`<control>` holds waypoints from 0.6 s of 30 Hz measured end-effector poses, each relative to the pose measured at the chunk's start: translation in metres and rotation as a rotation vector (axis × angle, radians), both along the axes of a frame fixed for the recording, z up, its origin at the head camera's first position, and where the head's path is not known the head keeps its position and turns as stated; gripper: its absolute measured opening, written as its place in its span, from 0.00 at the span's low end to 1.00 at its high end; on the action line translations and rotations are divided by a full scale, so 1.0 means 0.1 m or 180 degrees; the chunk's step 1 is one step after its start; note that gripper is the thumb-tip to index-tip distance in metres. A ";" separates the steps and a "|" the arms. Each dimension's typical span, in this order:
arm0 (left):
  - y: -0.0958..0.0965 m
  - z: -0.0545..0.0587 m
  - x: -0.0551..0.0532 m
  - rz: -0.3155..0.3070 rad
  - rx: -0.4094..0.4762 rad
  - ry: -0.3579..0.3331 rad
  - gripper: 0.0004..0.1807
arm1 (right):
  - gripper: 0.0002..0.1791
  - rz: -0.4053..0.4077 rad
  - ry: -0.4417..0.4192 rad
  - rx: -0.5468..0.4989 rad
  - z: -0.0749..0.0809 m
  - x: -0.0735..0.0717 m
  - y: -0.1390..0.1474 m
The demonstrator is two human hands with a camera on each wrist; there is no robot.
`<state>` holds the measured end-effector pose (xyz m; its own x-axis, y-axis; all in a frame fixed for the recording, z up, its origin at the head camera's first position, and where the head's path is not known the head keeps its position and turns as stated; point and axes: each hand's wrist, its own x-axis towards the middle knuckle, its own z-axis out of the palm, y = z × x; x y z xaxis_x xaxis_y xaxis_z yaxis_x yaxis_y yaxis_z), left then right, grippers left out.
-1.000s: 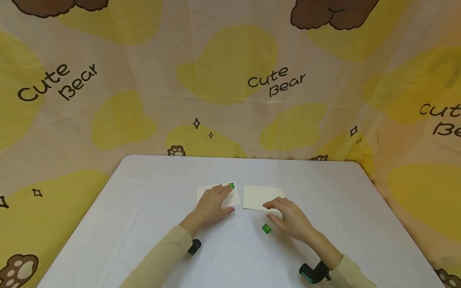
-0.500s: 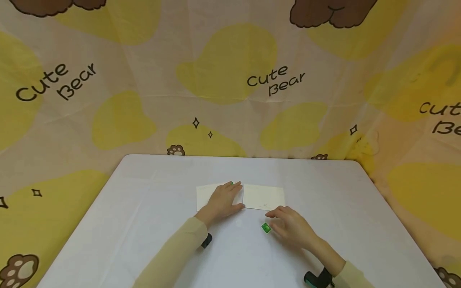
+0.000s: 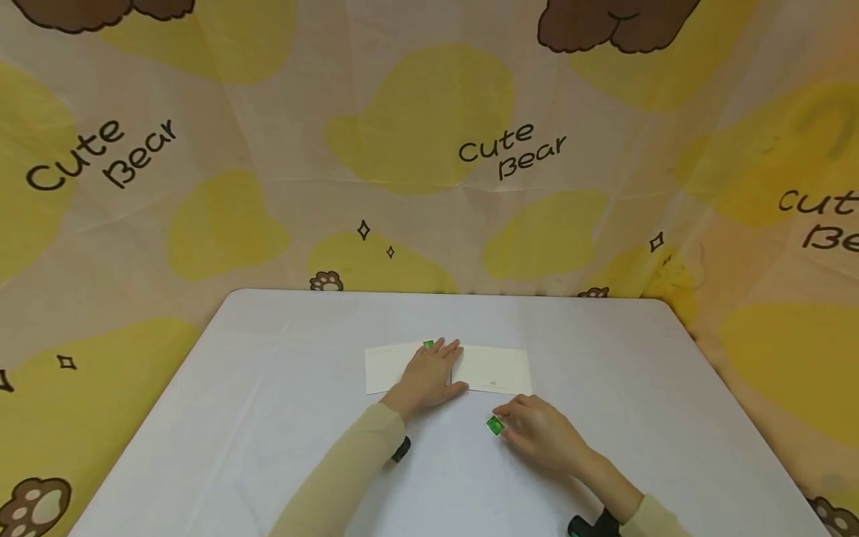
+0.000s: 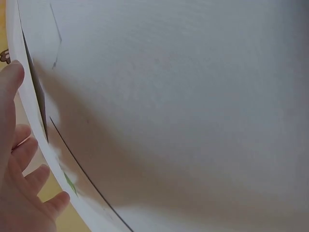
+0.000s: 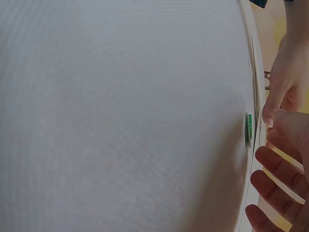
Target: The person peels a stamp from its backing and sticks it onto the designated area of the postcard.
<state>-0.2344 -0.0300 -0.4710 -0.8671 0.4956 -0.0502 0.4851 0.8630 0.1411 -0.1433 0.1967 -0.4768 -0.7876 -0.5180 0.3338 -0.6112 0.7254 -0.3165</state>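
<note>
Two pale rectangular papers, envelope-like, lie side by side: the left paper (image 3: pixel 387 367) and the right paper (image 3: pixel 495 365). A small green stamp (image 3: pixel 428 344) shows at the left paper's upper right, partly covered by fingers. My left hand (image 3: pixel 431 375) is spread flat over the inner edges of both papers, fingers straight. A second green stamp (image 3: pixel 495 426) with a white border lies on the table in front of the right paper. My right hand (image 3: pixel 542 435) is beside it, thumb and forefinger bent at its edges without a visible pinch. In the right wrist view that stamp (image 5: pixel 249 128) appears by the fingertips.
The white table (image 3: pixel 282 418) has rounded far corners. Behind it hangs a yellow-and-beige cloth (image 3: pixel 416 112) printed with bears and lettering. A black wrist device (image 3: pixel 593 524) sits under the right forearm, another (image 3: pixel 401 450) under the left.
My left hand has slid right from the left paper toward the right paper, partly uncovering the left one. My right hand has drawn back from the right paper down to the loose stamp.
</note>
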 end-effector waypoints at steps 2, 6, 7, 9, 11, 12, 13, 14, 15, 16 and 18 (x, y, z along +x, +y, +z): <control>0.03 0.00 0.00 0.0011 0.0002 -0.0003 0.39 | 0.14 0.0006 0.0013 0.0013 -0.02 0.00 0.00; 0.08 -0.01 0.00 0.0015 -0.0034 0.0015 0.38 | 0.13 -0.0025 0.0055 0.0074 -0.05 0.00 0.00; 0.09 -0.01 0.00 0.0022 -0.0059 0.0024 0.38 | 0.13 -0.0036 0.0064 0.0088 -0.05 0.00 0.00; 0.11 0.00 0.00 0.0046 -0.0109 0.0024 0.38 | 0.13 -0.0055 0.0087 0.0104 -0.06 0.00 0.00; 0.13 0.00 0.00 0.0081 -0.0159 0.0028 0.38 | 0.14 -0.0061 0.0099 0.0101 -0.07 0.01 -0.01; 0.14 0.01 0.00 0.0101 -0.0194 0.0020 0.38 | 0.14 -0.0061 0.0106 0.0096 -0.07 0.01 -0.01; 0.15 0.01 0.00 0.0116 -0.0222 0.0022 0.37 | 0.14 -0.0060 0.0111 0.0092 -0.06 0.01 -0.01; 0.15 0.02 0.01 0.0125 -0.0246 0.0024 0.37 | 0.14 -0.0059 0.0116 0.0088 -0.06 0.01 -0.01; 0.16 0.02 0.01 0.0134 -0.0272 0.0027 0.37 | 0.14 -0.0057 0.0118 0.0085 -0.06 0.01 -0.01; 0.17 0.02 0.01 0.0138 -0.0285 0.0028 0.37 | 0.14 -0.0054 0.0119 0.0079 -0.06 0.00 -0.01; 0.18 0.02 0.01 0.0144 -0.0304 0.0020 0.36 | 0.14 -0.0056 0.0116 0.0083 -0.07 0.00 -0.02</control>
